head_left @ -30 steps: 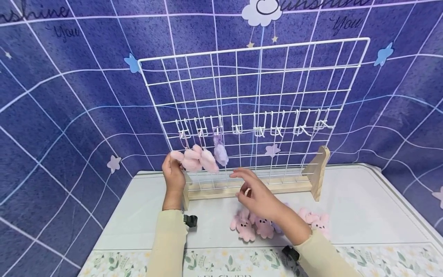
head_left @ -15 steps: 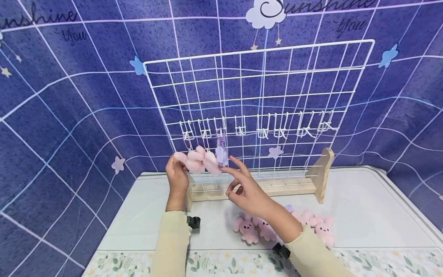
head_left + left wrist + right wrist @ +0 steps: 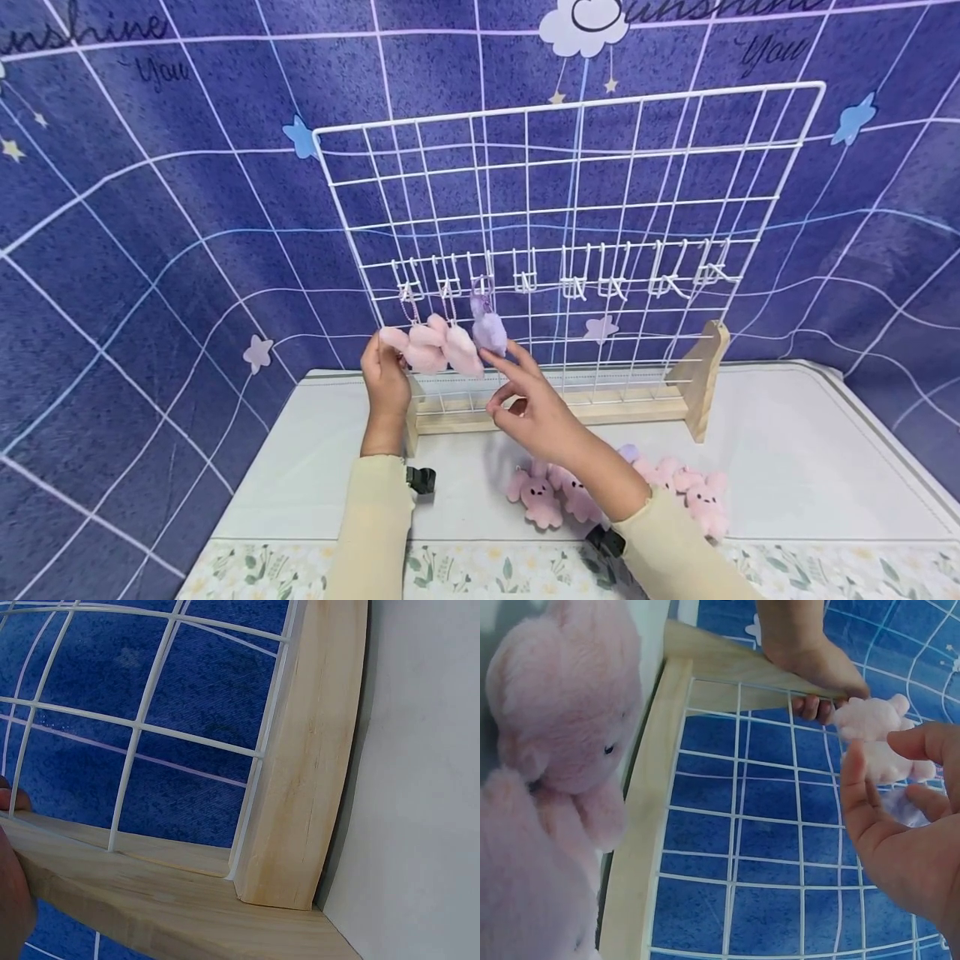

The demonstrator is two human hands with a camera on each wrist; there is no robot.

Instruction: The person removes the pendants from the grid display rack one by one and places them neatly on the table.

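A purple plush charm [image 3: 491, 332] hangs on a hook of the white wire grid rack [image 3: 577, 200]. My right hand [image 3: 542, 412] reaches up to it, index and middle fingertips touching its lower end. In the right wrist view, thumb and fingers stay apart with nothing pinched. Two pink plush charms [image 3: 426, 354] hang on hooks to its left. My left hand [image 3: 386, 387] holds the rack's left wooden side support [image 3: 304, 750], its fingers curled round the edge [image 3: 814, 709] beside the leftmost pink charm.
Several bare hooks [image 3: 573, 287] line the grid to the right. Several pink plush charms [image 3: 540, 496] and a partly hidden purple one [image 3: 628, 452] lie on the white table [image 3: 810, 467]. A wooden side support [image 3: 697, 383] stands at the right end.
My right hand has moved left and up to the purple plush charm. That charm has swung and now tilts to the right. The left hand keeps its hold on the rack.
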